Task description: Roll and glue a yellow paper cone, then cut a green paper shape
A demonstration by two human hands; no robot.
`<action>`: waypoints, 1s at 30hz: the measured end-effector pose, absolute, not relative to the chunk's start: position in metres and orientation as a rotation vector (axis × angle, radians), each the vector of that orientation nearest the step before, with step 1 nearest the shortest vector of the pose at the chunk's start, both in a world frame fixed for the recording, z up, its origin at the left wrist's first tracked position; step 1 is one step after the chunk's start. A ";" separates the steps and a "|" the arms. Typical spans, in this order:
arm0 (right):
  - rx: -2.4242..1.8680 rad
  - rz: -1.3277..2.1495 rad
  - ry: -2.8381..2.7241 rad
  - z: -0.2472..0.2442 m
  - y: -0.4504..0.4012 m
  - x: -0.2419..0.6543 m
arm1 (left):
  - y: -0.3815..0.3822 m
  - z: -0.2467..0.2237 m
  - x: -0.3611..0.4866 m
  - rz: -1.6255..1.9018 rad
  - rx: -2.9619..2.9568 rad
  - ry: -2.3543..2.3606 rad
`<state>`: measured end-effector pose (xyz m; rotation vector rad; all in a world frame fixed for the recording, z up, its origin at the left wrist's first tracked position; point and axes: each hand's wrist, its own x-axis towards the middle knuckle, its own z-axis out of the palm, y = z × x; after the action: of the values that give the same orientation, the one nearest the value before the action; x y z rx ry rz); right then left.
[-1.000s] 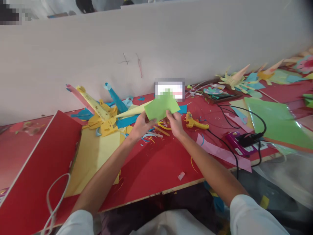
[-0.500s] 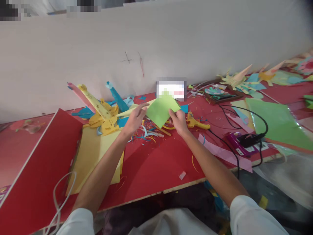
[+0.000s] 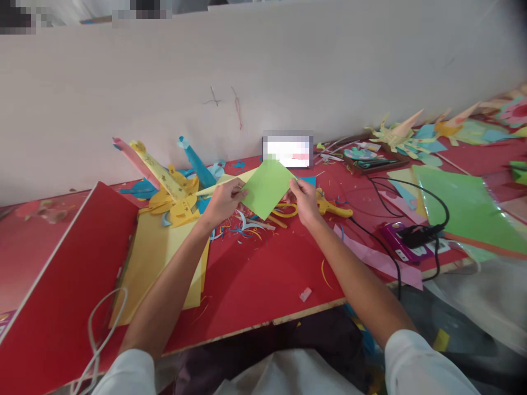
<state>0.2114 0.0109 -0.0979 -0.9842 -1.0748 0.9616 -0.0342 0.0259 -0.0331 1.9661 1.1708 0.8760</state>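
Note:
A square of green paper is held up above the red table, turned so that one corner points down. My left hand pinches its left corner, and my right hand grips the right corner with the thumb in front. Beneath the sheet lie paper shavings in several colours and the yellow handles of a pair of scissors. Close to my right hand is a yellow glue gun with a black cord. The sheet hides part of what lies behind it.
Rolled paper shapes and yellow sheets lie left, beside an upright red panel. A lit screen leans on the wall. At right are a purple power strip, black cables, a tray and green sheets.
The green paper has moved slightly left and down and turned a little. My right hand has shifted its grip from the lower right edge to the right corner.

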 end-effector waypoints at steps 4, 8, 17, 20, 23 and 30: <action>-0.900 1.020 -1.043 -0.095 0.008 0.208 | 0.031 -0.033 -0.042 0.902 1.977 1.177; -0.886 1.027 -1.032 -0.093 0.005 0.206 | 0.033 -0.029 -0.047 0.904 2.062 1.155; -0.871 1.053 -0.966 -0.092 0.000 0.196 | 0.031 -0.023 -0.045 0.934 2.128 1.168; -0.922 1.111 -0.991 -0.094 -0.001 0.188 | 0.030 -0.024 -0.043 0.971 2.041 1.119; -0.950 1.156 -1.013 -0.096 -0.001 0.186 | 0.024 -0.020 -0.037 1.061 1.732 1.061; -1.002 1.047 -0.957 -0.095 0.000 0.190 | 0.006 -0.024 -0.013 0.809 1.657 1.004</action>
<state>0.1905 -0.0003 -0.0953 -1.0019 -0.9574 1.0472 -0.0131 0.0060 -0.0241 1.6565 1.0038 0.8095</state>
